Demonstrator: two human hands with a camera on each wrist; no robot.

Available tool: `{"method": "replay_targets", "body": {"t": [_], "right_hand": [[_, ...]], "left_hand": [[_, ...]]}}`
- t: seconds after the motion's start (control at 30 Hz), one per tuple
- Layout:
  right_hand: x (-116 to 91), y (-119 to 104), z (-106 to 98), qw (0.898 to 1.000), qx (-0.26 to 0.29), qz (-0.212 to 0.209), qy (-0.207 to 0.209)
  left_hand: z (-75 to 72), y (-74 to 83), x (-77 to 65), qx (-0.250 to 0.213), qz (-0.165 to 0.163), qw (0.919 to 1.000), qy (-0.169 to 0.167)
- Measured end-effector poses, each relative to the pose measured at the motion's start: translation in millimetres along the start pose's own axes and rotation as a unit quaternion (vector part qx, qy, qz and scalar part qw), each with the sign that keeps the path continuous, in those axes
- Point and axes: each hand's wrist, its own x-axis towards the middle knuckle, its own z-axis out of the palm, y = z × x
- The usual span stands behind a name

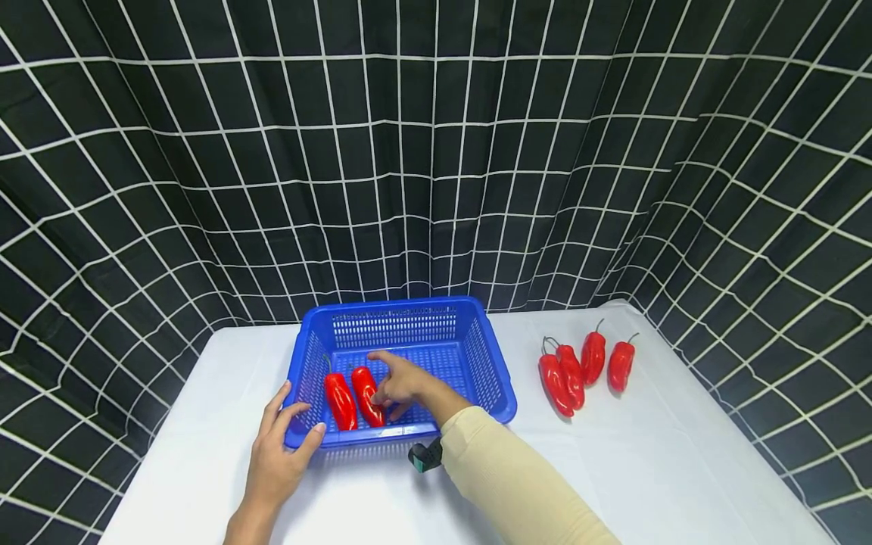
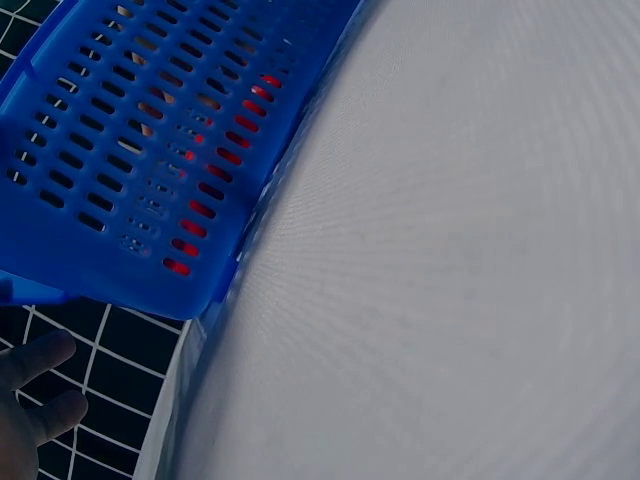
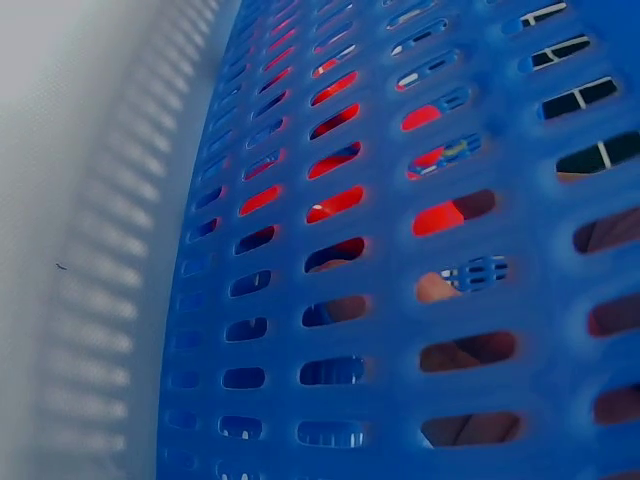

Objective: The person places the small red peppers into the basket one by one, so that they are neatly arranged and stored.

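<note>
A blue plastic basket (image 1: pixel 402 305) with slotted walls sits on the white table. Two glossy red peppers lie inside at its left: an outer pepper (image 1: pixel 340 401) and an inner pepper (image 1: pixel 366 390). My right hand (image 1: pixel 406 381) reaches in over the front rim, index finger extended, other fingers at the right side of the inner pepper. My left hand (image 1: pixel 278 460) is at the front left corner, fingers spread over the rim. In the right wrist view, the basket wall (image 3: pixel 390 250) mostly hides the right hand, with red showing through the slots.
Several red peppers (image 1: pixel 593 357) with curled stems lie on the white table (image 1: pixel 654 462) to the basket's right. A black curtain (image 1: pixel 436 151) with a white grid stands behind and at both sides. A dark wrist device (image 1: pixel 425 456) shows under the right sleeve (image 1: pixel 504 469).
</note>
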Motion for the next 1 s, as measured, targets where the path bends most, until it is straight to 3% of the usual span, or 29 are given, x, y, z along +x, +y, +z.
{"method": "replay_targets", "body": {"t": [0.33,0.67,1.0], "right_hand": [[-2.8,1.3,0.8,0.999,-0.031,0.012,0.025],[-5.7,-0.5,-0.4,0.999,-0.011,0.004,-0.034],[-10.6,-1.3,-0.6,0.998,-0.066,0.016,0.003]], "left_hand": [[0.9,1.1,-0.3,0.000,0.006,1.0000,0.007],[0.1,1.7,-0.6,-0.003,0.005,1.0000,0.002],[1.2,2.1,-1.5,0.001,-0.006,1.0000,-0.003]]}}
